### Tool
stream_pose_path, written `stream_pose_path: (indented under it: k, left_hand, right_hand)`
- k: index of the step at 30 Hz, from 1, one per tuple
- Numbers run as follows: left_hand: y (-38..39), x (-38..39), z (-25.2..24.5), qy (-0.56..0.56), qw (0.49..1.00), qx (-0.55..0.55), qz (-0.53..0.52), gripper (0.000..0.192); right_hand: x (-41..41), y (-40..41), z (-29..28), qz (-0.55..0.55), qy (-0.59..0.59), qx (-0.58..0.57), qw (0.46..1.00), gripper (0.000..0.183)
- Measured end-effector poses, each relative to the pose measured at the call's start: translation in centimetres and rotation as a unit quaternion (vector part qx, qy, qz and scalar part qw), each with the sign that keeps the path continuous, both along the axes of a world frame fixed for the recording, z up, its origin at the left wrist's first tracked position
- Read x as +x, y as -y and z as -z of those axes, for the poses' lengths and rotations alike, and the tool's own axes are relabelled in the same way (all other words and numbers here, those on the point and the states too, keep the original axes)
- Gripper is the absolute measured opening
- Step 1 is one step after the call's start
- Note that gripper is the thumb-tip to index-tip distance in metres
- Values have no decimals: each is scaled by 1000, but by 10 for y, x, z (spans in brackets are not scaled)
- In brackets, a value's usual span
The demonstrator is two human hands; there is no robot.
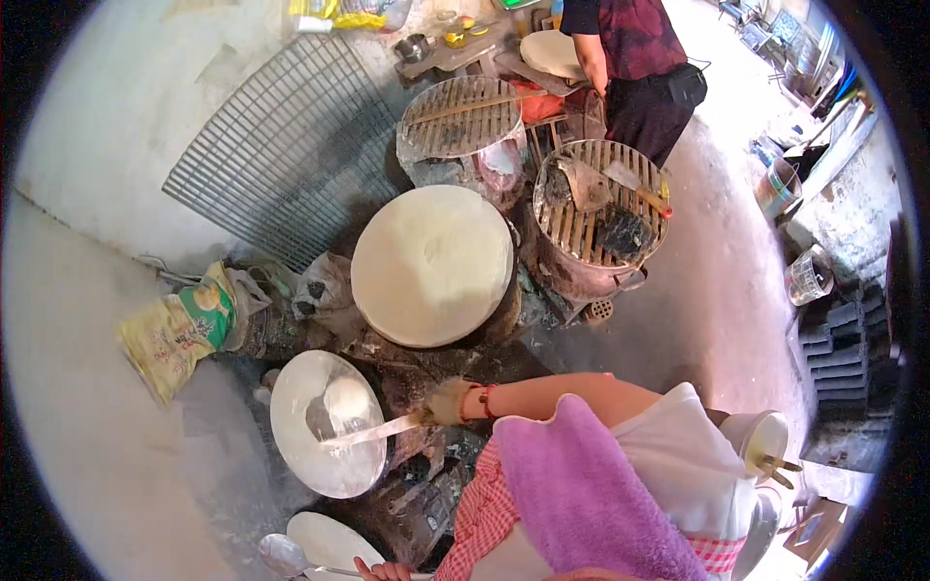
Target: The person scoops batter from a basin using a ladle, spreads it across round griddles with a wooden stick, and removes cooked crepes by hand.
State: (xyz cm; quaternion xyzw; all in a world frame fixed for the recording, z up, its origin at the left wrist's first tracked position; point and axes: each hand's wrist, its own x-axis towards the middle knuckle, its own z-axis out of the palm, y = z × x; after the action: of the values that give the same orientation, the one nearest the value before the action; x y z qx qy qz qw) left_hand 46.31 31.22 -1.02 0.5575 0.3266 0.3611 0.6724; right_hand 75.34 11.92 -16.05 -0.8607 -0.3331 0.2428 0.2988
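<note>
My right hand, in a tan work glove, grips a flat scraper. Its blade reaches over a round griddle coated in glossy white batter, with a darker patch near the middle. Whether the blade touches the surface I cannot tell. At the lower edge my left hand, partly cut off, holds a metal ladle by its handle. The ladle's bowl lies at the rim of another white round surface. Farther up stands a large round griddle covered with a pale layer.
Slatted round racks top nearby pots; on the one above a large metal pot lies a cleaver. A wire grid leans against the wall. A printed sack sits left. Another person stands beyond. A white bucket is behind me.
</note>
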Motion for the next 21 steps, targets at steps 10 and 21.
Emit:
stream_pose_path:
  k: [10, 21]
  left_hand:
    - [5, 3, 5, 42, 983, 64, 167, 59]
    - [7, 5, -17, -85, 976, -168, -113, 42]
  right_hand:
    - [80, -102, 8, -76, -37, 6, 996, 62]
    - [-20, -78, -19, 127, -249, 173, 945, 55]
